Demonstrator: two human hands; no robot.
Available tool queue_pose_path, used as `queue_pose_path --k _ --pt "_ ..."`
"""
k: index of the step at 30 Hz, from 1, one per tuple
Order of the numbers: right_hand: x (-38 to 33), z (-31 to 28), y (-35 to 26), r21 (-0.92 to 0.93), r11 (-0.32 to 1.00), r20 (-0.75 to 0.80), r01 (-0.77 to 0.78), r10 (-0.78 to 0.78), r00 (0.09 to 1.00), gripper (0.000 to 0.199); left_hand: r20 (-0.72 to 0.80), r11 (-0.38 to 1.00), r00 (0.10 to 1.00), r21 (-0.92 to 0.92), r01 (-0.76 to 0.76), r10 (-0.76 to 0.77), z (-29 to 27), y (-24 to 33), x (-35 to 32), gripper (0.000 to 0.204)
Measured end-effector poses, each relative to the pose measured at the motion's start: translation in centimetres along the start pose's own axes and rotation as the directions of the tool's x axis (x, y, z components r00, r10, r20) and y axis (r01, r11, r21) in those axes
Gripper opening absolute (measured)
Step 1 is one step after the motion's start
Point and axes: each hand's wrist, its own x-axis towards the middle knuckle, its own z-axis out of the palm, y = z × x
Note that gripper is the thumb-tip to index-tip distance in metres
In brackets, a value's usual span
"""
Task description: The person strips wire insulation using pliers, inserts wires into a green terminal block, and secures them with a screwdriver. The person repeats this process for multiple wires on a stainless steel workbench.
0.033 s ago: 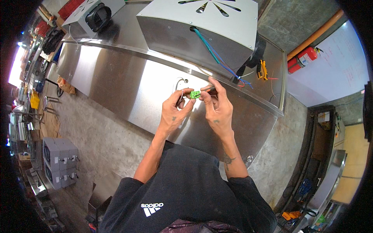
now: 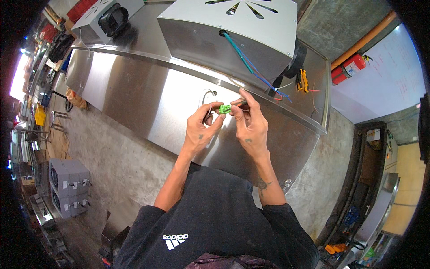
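Note:
My left hand (image 2: pixel 200 127) pinches a small green terminal block (image 2: pixel 224 109) between thumb and fingertips, above the brushed-steel panel. From the right, my right hand (image 2: pixel 251 123) closes thumb and fingers on a slim dark rod-like piece (image 2: pixel 242 103); its kind is too small to make out. Its thin end meets or nearly meets the block's right side. A pale cable (image 2: pixel 206 95) loops out of a hole in the panel (image 2: pixel 134 94) and down behind my left fingers, where its end is hidden.
Beyond the panel's raised edge stands a metal box (image 2: pixel 215 42) with green and blue wires (image 2: pixel 251 67) hanging out. Yellow-and-black pliers (image 2: pixel 303 81) lie right of it. Another vented box (image 2: pixel 105 20) is far left. A fire extinguisher (image 2: pixel 349 69) hangs at right; grey units (image 2: pixel 69 188) stand on the floor.

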Motion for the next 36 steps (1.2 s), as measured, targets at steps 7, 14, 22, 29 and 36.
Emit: queue_pose_path --k 7,14,22,29,36 --pt "1.6 -0.6 -0.2 -0.164 0.953 0.112 0.254 -0.238 0.965 0.045 0.017 0.989 0.995 0.110 -0.099 0.098 -0.2 -0.1 0.8 0.035" --pt "2.1 -1.9 -0.7 -0.218 0.948 0.213 0.234 -0.188 0.959 0.036 -0.020 0.990 0.998 0.128 -0.065 0.068 -0.2 -0.3 0.7 0.035" --pt "2.2 -2.0 -1.9 -0.343 0.897 0.232 0.280 -0.207 0.950 0.023 -0.038 0.976 0.988 0.167 -0.140 0.149 -0.3 -0.3 1.0 0.036" --pt "3.1 -3.0 -2.4 -0.420 0.846 0.364 0.327 -0.173 0.915 0.019 0.008 0.965 0.985 0.198 -0.171 0.173 -0.2 -1.0 0.8 0.034" --pt "3.7 -3.1 -2.0 -0.537 0.701 0.457 0.469 -0.225 0.861 0.017 0.000 0.974 0.989 0.169 -0.149 0.151 -0.1 -1.3 0.7 0.034"
